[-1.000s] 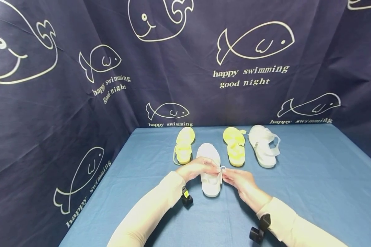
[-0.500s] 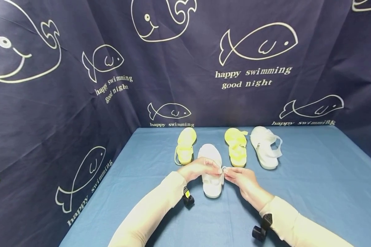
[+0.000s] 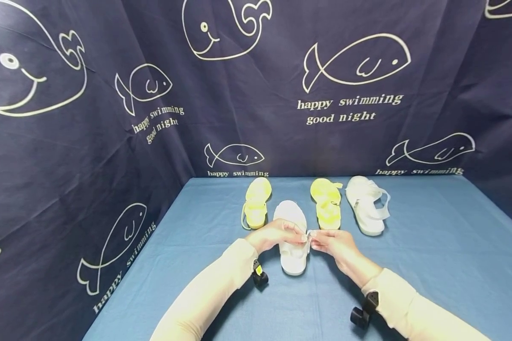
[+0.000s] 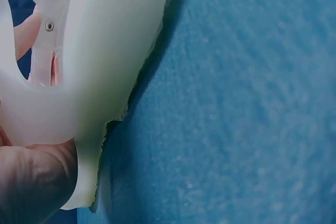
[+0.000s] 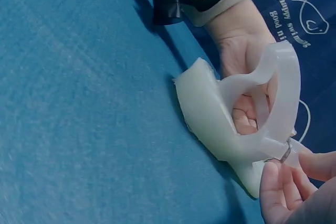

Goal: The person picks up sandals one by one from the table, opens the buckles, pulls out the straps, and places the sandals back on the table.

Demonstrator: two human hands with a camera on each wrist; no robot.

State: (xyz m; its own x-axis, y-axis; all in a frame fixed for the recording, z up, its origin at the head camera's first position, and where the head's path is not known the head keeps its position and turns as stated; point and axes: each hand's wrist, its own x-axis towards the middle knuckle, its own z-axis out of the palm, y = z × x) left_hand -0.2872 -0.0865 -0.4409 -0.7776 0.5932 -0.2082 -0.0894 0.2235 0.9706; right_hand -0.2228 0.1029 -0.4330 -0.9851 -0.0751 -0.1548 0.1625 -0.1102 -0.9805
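- Broadly, we face a navy curtain (image 3: 256,113) that runs out of view at top and sides.
- Before it we have a blue table (image 3: 187,227), its near side cut off.
- On that lies the white sandal (image 3: 293,264), nearer us than the left yellow sandal (image 3: 258,190), right yellow sandal (image 3: 326,215) and spare white sandal (image 3: 363,210).
- Our left hand (image 3: 278,234) grips its strap (image 5: 274,147), fingertips partly hidden; our right hand (image 3: 336,244) pinches the strap's end.
- That strap, we judge, is being worked at its buckle; next we need a steady left hold while the right guides the end.
- Smallest, the buckle (image 5: 286,151) is partly behind fingers; we can't tell whether it is fastened.
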